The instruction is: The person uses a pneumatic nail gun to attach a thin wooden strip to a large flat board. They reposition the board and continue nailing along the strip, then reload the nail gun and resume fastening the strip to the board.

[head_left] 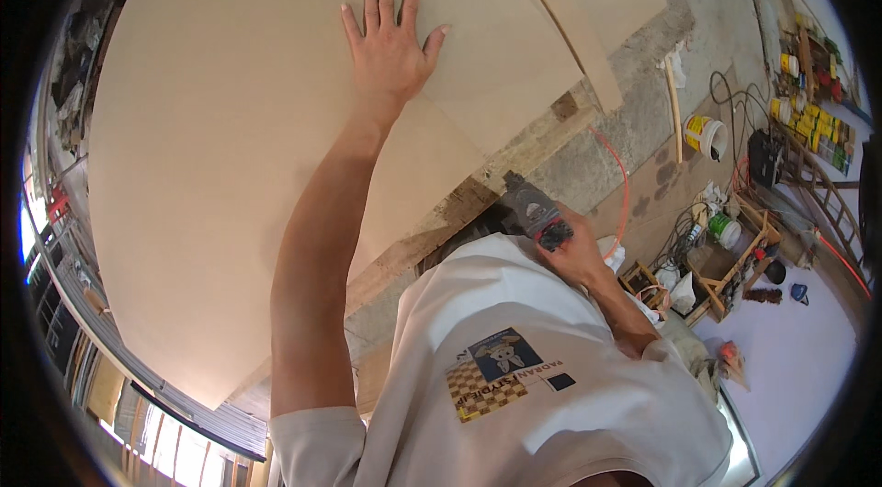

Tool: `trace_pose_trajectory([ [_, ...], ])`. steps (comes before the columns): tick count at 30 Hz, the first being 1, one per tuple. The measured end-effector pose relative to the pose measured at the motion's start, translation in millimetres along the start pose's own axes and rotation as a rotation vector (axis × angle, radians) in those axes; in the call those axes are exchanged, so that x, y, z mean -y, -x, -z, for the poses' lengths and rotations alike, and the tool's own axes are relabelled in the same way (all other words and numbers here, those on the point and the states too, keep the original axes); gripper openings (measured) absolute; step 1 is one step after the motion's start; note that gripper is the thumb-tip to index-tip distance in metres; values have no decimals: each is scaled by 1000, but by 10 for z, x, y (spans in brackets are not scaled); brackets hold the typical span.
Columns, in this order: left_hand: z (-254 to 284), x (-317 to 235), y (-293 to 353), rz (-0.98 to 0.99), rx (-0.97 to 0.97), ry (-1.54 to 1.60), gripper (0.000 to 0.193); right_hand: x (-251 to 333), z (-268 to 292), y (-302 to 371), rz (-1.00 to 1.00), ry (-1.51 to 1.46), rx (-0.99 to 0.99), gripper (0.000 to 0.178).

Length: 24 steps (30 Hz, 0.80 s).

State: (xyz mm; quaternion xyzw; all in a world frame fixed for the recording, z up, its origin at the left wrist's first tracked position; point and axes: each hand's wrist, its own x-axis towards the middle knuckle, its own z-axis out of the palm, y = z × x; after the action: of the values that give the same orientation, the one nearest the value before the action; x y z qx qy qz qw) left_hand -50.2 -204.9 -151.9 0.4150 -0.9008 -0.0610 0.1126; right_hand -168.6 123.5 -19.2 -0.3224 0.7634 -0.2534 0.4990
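Observation:
My left hand (pixel 390 64) lies flat on a large beige board (pixel 202 165), palm down with the fingers spread. Down by the board's near right edge, my right hand (pixel 581 250) is wrapped round a dark handheld power tool (pixel 533 207). The tool's front end points toward the edge of the board; its exact kind is not clear. An orange-red hose (pixel 627 184) curves from the board's edge down close to my right hand; where it joins is hidden. Under the board's edge shows a stained, rough wooden surface (pixel 473 196).
A narrow board strip (pixel 574 32) lies along the far right. On the floor to the right are a yellow-and-white bucket (pixel 706 136), a thin wooden stick (pixel 674 110), dark cables (pixel 735 96), a wooden tool crate (pixel 726 276) and a ladder (pixel 827 193). Stacked sheets (pixel 197 413) stand at lower left.

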Motion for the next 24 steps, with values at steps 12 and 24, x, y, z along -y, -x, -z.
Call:
trace_pose_trajectory([
  [12, 323, -532, 968, 137, 292, 48, 90, -142, 361, 142, -156, -292, -188, 23],
  [24, 172, 603, -444, 326, -78, -40, 82, 68, 1151, -329, -113, -294, -77, 38],
])
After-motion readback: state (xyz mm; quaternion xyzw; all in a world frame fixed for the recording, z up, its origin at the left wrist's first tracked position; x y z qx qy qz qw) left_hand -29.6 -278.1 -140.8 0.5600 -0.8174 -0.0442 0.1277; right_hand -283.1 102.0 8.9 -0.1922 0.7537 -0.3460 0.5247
